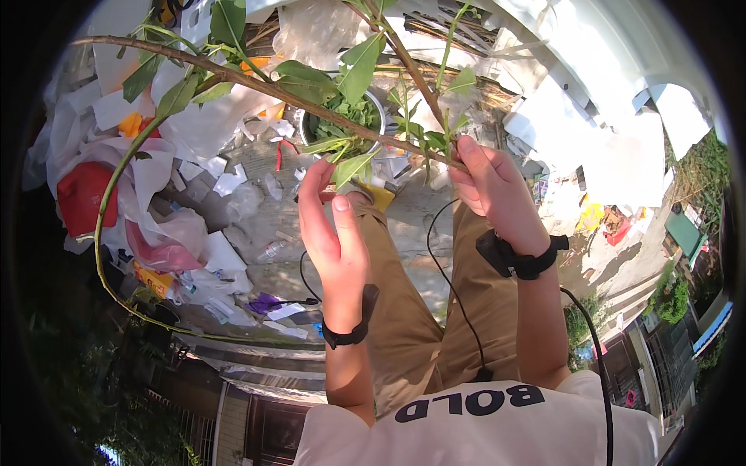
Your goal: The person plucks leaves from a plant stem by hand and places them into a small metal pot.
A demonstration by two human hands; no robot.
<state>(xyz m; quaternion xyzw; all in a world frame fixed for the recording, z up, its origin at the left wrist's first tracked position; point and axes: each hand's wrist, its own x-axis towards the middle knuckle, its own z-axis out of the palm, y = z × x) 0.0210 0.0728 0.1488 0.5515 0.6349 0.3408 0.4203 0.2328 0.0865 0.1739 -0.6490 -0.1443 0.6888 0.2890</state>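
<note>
A leafy branch [259, 86] crosses above the ground, its brown stem forking near my right hand [495, 186]. The thumb and fingers of that hand pinch the thick lower end at the fork. My left hand [335, 239] is raised under the stem with its thumb apart from its fingers. Its fingertips are at a small cluster of green leaves [352, 169]; whether they touch it cannot be told. A thin green shoot [102, 215] bends down on the left. Below the branch stands a round metal pot [383, 113] with loose green leaves [349, 116] inside, partly hidden by the branch.
Plastic sheeting and bags [169, 227], a red bag [87, 198] and paper scraps lie on the left. White boards [623, 157] are at the right. Black cables [449, 274] hang by my legs. A large pale curved surface [618, 46] borders the upper right.
</note>
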